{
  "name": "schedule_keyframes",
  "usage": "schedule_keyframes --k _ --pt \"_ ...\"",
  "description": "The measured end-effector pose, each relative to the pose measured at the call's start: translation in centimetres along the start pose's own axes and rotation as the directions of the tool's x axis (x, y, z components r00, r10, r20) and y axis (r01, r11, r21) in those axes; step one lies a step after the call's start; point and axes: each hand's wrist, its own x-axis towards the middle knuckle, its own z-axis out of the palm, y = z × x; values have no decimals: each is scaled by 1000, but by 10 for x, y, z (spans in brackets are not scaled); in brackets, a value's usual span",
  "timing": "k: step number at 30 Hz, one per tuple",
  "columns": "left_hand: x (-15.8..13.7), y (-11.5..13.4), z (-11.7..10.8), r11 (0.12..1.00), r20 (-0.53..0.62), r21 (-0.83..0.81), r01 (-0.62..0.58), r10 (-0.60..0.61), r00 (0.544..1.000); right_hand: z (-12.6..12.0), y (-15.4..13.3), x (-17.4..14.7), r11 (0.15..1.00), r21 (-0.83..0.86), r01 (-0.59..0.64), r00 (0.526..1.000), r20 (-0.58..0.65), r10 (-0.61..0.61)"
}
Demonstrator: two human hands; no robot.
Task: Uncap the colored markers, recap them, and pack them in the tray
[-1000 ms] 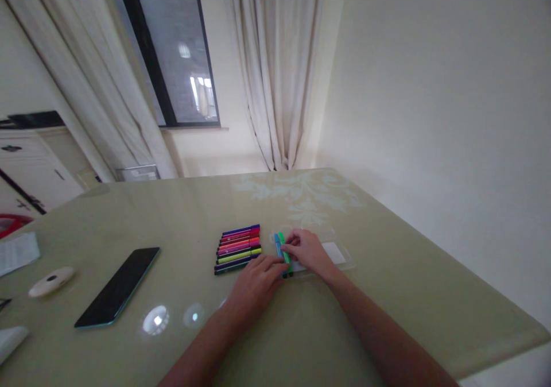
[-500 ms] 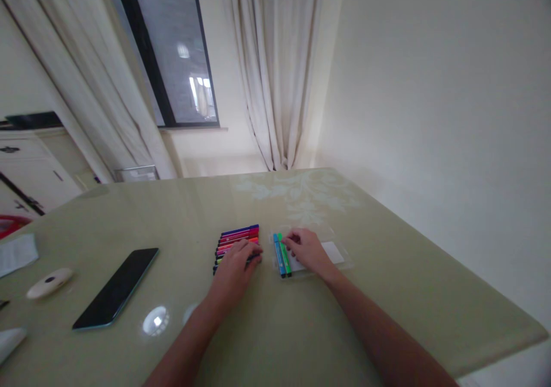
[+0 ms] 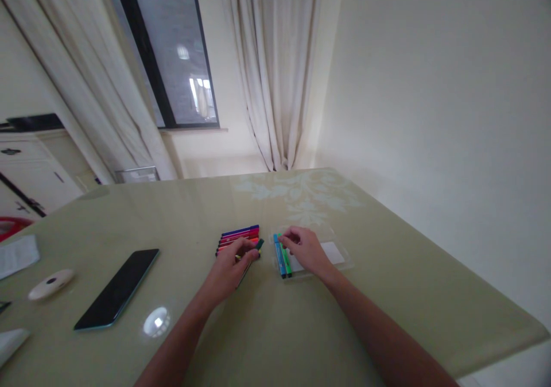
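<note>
My left hand (image 3: pixel 230 265) is closed on a dark green marker (image 3: pixel 260 244), which it holds tilted at the near side of a row of markers (image 3: pixel 239 233). Blue, red, pink and orange ones show in that row, and my fingers cover part of it. To the right lies a clear plastic case (image 3: pixel 316 232) with a blue marker (image 3: pixel 279 256) and a bright green marker (image 3: pixel 286 259) side by side at its left end. My right hand (image 3: pixel 305 248) reaches over the case, its fingers pinched at the top of the bright green marker.
A dark phone or tablet (image 3: pixel 117 289) lies on the table (image 3: pixel 310 335) to the left. Beyond it are a white oval object (image 3: pixel 51 285) and a sheet of paper (image 3: pixel 18 255). A wall (image 3: pixel 451 117) runs along the right side.
My left hand has drawn the dark green marker off the near side of the row and raised it a little. The right hand has stayed nearly still at the case.
</note>
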Motion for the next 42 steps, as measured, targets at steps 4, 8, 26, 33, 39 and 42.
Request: schedule_keyframes --k 4,8,26,33,39,42 --pt "0 7 7 959 12 -269 84 -84 996 5 -10 -4 979 206 -9 990 139 -20" --pt "-2 9 12 925 46 -362 113 -103 994 8 -15 -7 947 319 -31 977 208 -38" --pt "-7 10 24 875 51 -444 192 -189 981 9 -28 -16 923 378 -76 953 298 -44" --pt "-5 8 27 918 -16 -369 144 -161 987 6 -20 -11 937 347 -33 969 242 -55" --pt "-16 2 41 952 88 217 -218 204 975 -22 3 6 990 101 -97 995 -14 99" --pt "-22 0 51 828 257 399 -394 311 915 -25 15 8 985 5 -173 985 26 173"
